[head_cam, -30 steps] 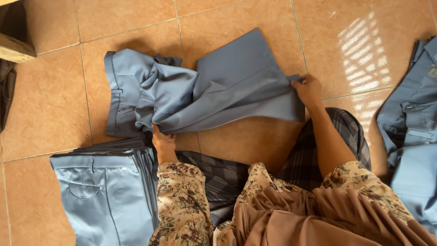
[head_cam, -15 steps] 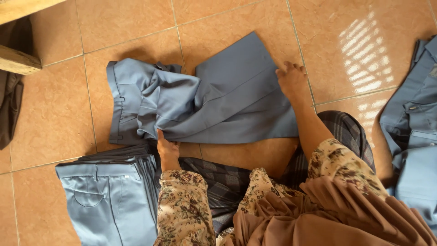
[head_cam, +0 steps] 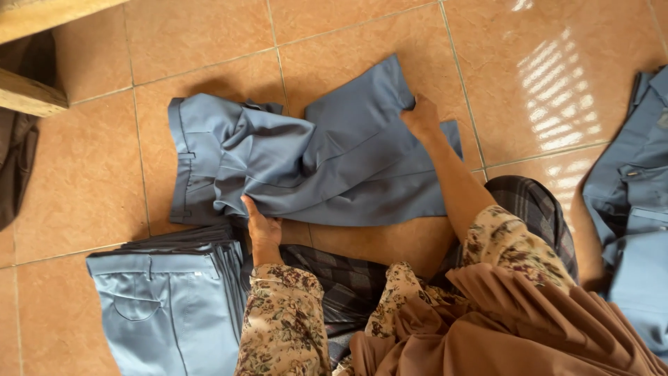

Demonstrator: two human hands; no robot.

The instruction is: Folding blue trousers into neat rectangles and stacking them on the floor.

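A pair of grey-blue trousers (head_cam: 334, 160) lies crumpled on the orange floor tiles, waistband to the left. My left hand (head_cam: 261, 226) pinches the fabric at the lower edge, close to the waistband end. My right hand (head_cam: 421, 115) grips the trouser leg near its far right end, where the cloth bunches under my fingers. Both forearms wear floral-patterned sleeves.
A stack of folded grey-blue trousers (head_cam: 167, 306) sits at the lower left. More loose trousers (head_cam: 633, 209) are heaped at the right edge. A wooden frame (head_cam: 35, 90) and dark cloth (head_cam: 14, 167) are at the upper left. My lap holds checked fabric (head_cam: 341, 278).
My right hand has slid left and away from me along the trouser leg, dragging the leg end inward. My left hand stays holding the lower edge.
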